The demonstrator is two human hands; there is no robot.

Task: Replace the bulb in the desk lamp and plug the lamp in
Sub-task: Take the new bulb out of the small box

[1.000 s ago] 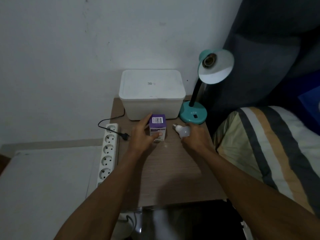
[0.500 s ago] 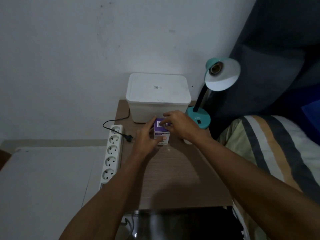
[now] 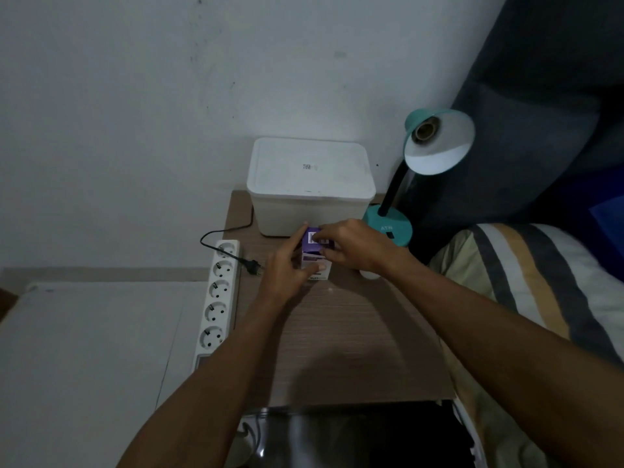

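A small purple and white bulb box (image 3: 315,256) stands on the wooden bedside table (image 3: 337,332). My left hand (image 3: 287,268) grips its left side, thumb on the front. My right hand (image 3: 351,246) pinches the box's top flap. A white bulb (image 3: 369,274) lies on the table, mostly hidden under my right wrist. The teal desk lamp (image 3: 435,143) stands at the table's back right with its socket empty. Its black plug (image 3: 254,265) lies loose beside the white power strip (image 3: 217,298).
A white lidded plastic bin (image 3: 310,184) stands at the back of the table against the wall. A striped pillow or blanket (image 3: 540,292) lies to the right, with dark cushions behind it. A white surface (image 3: 91,349) lies to the left.
My right hand left the white bulb on the table and moved left onto the top of the box. My left hand has kept its hold on the box.
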